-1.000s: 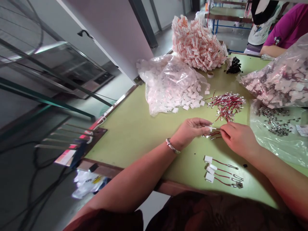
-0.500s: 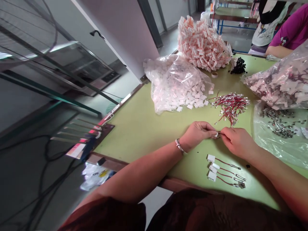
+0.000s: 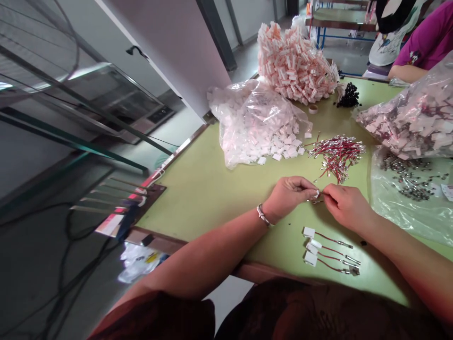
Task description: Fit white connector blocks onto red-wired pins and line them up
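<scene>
My left hand (image 3: 290,194), with a bracelet at the wrist, pinches a small white connector housing (image 3: 316,194). Facing it, my right hand (image 3: 345,202) is closed on a thin wire whose end meets the housing; most of the wire is hidden by the fingers. Closer to me on the green table lie several finished-looking pieces, each a white housing (image 3: 311,258) with a red wire (image 3: 331,265) ending in a metal terminal. Just beyond my hands is a heap of short red wires (image 3: 339,153) with silvery ends.
A clear bag of white housings (image 3: 260,125) lies behind my left hand. Past it rises a pile of pink-and-white parts (image 3: 299,66), near black-tipped wires (image 3: 348,96). At right are another full bag (image 3: 417,118) and metal terminals (image 3: 412,184) on plastic. A co-worker's purple sleeve (image 3: 423,40) shows.
Both hands stay together at the same spot, with the white housing turned slightly and the fingers a little shifted. The whole view has moved slightly.
</scene>
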Available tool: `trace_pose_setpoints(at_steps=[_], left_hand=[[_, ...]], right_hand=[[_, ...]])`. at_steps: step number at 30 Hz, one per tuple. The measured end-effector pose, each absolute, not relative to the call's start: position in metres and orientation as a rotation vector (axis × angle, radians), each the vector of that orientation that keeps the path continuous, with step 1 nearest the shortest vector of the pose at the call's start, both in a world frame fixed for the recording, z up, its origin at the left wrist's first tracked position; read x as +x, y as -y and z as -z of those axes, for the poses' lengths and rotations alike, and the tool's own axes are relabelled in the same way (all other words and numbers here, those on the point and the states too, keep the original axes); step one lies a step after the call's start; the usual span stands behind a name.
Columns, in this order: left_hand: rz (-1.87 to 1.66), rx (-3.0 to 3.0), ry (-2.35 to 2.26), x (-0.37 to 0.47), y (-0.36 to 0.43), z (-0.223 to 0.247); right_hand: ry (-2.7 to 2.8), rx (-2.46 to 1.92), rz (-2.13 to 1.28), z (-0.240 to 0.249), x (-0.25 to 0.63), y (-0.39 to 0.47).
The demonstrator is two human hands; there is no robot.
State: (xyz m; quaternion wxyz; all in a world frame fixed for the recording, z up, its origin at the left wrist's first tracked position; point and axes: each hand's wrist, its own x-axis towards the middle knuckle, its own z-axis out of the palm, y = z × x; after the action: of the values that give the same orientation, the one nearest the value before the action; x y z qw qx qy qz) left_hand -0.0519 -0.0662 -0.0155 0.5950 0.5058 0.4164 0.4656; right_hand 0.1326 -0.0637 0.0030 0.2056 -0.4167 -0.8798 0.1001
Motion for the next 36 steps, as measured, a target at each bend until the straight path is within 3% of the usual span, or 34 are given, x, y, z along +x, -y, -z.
trace_pose_setpoints(at_steps=[4,11,16,18,21,25,31,36], left_hand=[[-1.216,1.329,-0.952,-0.051,0.067,0.012],[-1.106,1.066,-0.784,-0.050,0.067,0.019],[-0.964,1.313,-0.854,-0.061,0.057,0.012],[-0.938,1.600,-0.992,-0.079,0.045,0.009],[-1.059,1.987,-1.586,-0.109,0.023,0.011],[-0.783,2.256,-1.901,-0.127,0.004,0.026],[-0.748,2.265,-1.868,-0.126,-0.003,0.036],[-0.770,2.212,-1.856,-0.131,-0.003,0.037]], right_hand=[[2.292,-1.203,-0.345,-0.006,0.133,0.064],[2.289,-1.147,-0.314,-0.002,0.129,0.069],[2.370,-1.181,-0.405,-0.004,0.132,0.064],[2.382,-1.202,-0.512,-0.010,0.132,0.065],[2.494,-1.177,-0.736,-0.018,0.129,0.071],[2.759,-1.058,-0.875,-0.024,0.129,0.074],[2.726,-1.286,-0.375,-0.012,0.145,0.050],[2.838,-1.205,-0.293,0.001,0.143,0.047]])
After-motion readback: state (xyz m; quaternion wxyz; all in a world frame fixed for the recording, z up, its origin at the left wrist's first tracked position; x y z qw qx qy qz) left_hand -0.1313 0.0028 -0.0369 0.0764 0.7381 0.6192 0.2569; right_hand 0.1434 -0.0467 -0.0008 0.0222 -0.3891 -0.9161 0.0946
